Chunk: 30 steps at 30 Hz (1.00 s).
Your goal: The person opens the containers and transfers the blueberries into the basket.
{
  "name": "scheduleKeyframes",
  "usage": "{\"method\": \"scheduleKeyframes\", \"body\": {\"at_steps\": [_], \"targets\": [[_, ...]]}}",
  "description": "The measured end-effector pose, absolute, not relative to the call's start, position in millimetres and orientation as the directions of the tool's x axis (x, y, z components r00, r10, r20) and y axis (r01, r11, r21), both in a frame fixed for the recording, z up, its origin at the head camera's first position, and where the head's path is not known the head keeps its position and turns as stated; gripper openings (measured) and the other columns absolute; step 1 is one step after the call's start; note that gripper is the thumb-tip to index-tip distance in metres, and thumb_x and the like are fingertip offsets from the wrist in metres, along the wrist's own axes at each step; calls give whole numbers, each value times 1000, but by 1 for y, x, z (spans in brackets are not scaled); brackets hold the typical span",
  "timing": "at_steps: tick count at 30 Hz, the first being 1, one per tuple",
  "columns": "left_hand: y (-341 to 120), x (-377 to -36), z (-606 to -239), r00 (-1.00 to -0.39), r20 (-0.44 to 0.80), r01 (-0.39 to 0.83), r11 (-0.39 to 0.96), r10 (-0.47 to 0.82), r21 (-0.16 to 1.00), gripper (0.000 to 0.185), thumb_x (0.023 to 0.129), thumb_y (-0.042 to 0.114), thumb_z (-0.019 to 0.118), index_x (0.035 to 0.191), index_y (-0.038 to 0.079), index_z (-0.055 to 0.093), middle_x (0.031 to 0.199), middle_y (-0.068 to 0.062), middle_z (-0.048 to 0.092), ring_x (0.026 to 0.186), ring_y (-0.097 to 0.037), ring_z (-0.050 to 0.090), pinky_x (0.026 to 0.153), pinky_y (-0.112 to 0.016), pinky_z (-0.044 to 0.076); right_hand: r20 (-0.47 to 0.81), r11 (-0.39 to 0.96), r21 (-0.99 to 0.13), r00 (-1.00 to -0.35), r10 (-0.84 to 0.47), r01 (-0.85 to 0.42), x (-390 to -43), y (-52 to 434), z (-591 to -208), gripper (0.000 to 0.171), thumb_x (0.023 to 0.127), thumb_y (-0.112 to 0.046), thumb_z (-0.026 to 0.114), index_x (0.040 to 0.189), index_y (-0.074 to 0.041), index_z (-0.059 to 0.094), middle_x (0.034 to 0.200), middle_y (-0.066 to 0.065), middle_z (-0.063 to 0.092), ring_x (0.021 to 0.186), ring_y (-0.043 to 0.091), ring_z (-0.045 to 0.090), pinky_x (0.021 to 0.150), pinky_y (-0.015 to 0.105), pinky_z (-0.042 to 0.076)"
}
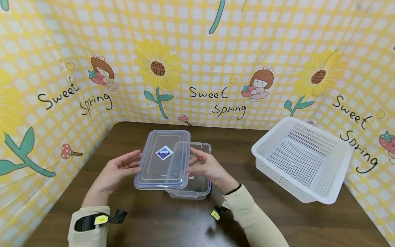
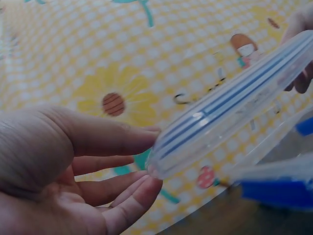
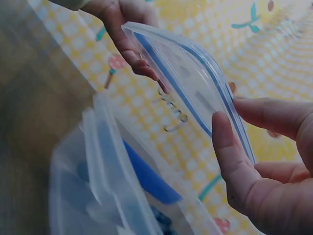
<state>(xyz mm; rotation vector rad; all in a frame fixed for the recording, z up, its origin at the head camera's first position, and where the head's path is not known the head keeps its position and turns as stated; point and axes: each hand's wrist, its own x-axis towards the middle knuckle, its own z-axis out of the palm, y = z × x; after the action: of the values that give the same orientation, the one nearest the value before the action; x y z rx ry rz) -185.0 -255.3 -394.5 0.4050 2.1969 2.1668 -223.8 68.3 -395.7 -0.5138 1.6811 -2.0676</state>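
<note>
Head view: my left hand (image 1: 118,169) and right hand (image 1: 207,167) hold the lid (image 1: 163,158) between them, just above the box (image 1: 193,185) on the table (image 1: 172,219); the left fingers (image 2: 122,139) lie nearly straight, their tips touching the lid's left edge, thumb on top; the right hand's thumb (image 3: 234,161) presses the lid's right edge, fingers (image 3: 274,117) curled behind it, so it is clamped on the lid; the lid is tilted and overlaps the box's left part; the box stands open near the table's middle; the basket (image 1: 336,164) stands well apart on the right, near the backdrop (image 1: 216,51); bare table shows in front of the box and to its left.
</note>
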Motion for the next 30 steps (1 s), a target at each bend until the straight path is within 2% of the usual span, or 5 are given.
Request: {"method": "scheduleKeyframes", "body": {"at_steps": [3,13,20,26,30], "targets": [[-272,-178,-399,-960,183,179,-37,213,983,54,88,-12,65,125,27,67,119,14,67,102,-6,65,85,-19,52,18,-203,-972,-827,-562,118,-221,52,-399,80,85,21,59,155,1,26,96,6,55,70,14,67,71,30,59],[-334,-148,-427,-925,265,216,-195,272,957,63,91,-23,48,139,16,59,131,5,64,109,-9,64,88,-19,51,-47,-168,-965,-768,-638,199,-208,-2,-405,84,83,24,60,156,-1,25,97,5,53,71,15,68,76,37,60],[-366,-131,-443,-878,347,255,-290,330,922,67,93,-28,32,146,9,50,139,0,59,117,-12,61,92,-22,51,-66,-167,-957,-741,-668,236,-195,-32,-410,86,82,28,57,156,1,23,99,5,52,94,39,69,79,42,59],[-389,-116,-454,-880,281,171,-296,383,940,70,95,-25,27,147,16,50,140,3,57,121,-10,58,92,-23,52,-103,-178,-931,-696,-711,319,-182,-51,-417,86,82,31,53,156,4,19,103,6,46,90,37,68,83,47,57],[-400,-109,-463,-869,250,131,-287,427,949,71,96,-24,25,147,20,50,142,5,55,123,-7,56,93,-21,50,-151,-134,-921,-654,-741,366,-176,-59,-420,86,84,30,52,157,3,15,107,7,45,101,45,64,89,45,55]]}}
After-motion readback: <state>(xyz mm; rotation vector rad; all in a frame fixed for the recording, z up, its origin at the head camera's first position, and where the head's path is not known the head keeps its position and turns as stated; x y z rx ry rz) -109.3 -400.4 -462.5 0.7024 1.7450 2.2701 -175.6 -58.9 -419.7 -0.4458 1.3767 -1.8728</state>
